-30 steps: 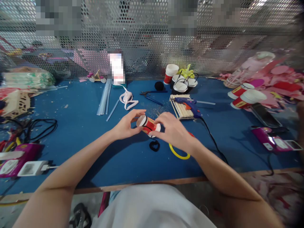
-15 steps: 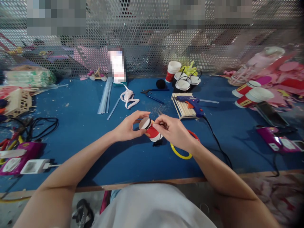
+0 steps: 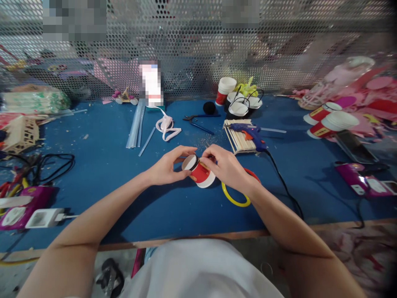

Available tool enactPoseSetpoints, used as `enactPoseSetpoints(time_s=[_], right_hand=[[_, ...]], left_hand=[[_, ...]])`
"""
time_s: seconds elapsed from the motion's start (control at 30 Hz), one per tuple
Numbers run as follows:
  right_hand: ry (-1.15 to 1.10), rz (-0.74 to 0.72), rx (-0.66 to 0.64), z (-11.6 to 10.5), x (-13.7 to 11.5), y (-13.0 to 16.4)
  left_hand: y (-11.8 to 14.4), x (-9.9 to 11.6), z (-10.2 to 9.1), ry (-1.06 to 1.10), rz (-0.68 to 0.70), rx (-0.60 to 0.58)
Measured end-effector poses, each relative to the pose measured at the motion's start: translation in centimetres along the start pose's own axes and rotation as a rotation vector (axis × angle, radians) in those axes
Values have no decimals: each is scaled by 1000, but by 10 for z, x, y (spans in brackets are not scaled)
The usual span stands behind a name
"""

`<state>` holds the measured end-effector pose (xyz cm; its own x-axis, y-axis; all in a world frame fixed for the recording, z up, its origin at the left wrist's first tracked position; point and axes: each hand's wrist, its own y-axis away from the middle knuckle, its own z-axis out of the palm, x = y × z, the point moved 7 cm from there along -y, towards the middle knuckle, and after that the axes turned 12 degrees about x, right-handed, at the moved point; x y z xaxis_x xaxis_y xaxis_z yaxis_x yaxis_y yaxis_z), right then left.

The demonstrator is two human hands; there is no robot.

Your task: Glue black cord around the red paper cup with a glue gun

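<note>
Left hand (image 3: 172, 165) curved partway closed, thumb and fingers around the narrower end of a red-and-white paper cup (image 3: 203, 177), holding it. Right hand (image 3: 228, 166) narrow, thumb and fingertips drawn together against the cup's far side, by a black cord (image 3: 194, 163) wrapped near that narrower end; can't tell if the cord is between the fingertips. Cup tilted between both hands, wide white rim toward the person, over the blue table (image 3: 149, 211). Yellow-and-red ring (image 3: 235, 201) partly under right wrist. Beyond the hands: blue glue gun (image 3: 252, 134) on a stick bundle (image 3: 238, 142), pliers (image 3: 201, 126), black ball (image 3: 209, 108), white ribbon (image 3: 166, 124), clear sticks (image 3: 135, 126). Farther back, stacked cups (image 3: 227, 85) and a lit, blurred phone (image 3: 151, 85).
</note>
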<state>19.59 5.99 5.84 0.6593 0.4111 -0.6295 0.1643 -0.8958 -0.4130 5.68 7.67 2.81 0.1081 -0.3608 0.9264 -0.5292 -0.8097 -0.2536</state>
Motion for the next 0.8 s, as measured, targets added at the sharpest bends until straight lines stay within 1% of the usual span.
enactPoseSetpoints(time_s=[0.2,0.43,0.57,0.7,0.8], right_hand=[[6,21,20,7,7,2],[23,42,108,13,11,8],[38,29,145,14,9,11],[20,29,140,13,7,11],[-23,40,101,12,7,10]], left_hand=[[-1,-6,2,109,-50,-16],[-1,-16,6,208,-109,-28],[-1,-19,9,211,-139,-13],[0,-20,8,189,-148,20],[0,-19,9,207,-128,-4]])
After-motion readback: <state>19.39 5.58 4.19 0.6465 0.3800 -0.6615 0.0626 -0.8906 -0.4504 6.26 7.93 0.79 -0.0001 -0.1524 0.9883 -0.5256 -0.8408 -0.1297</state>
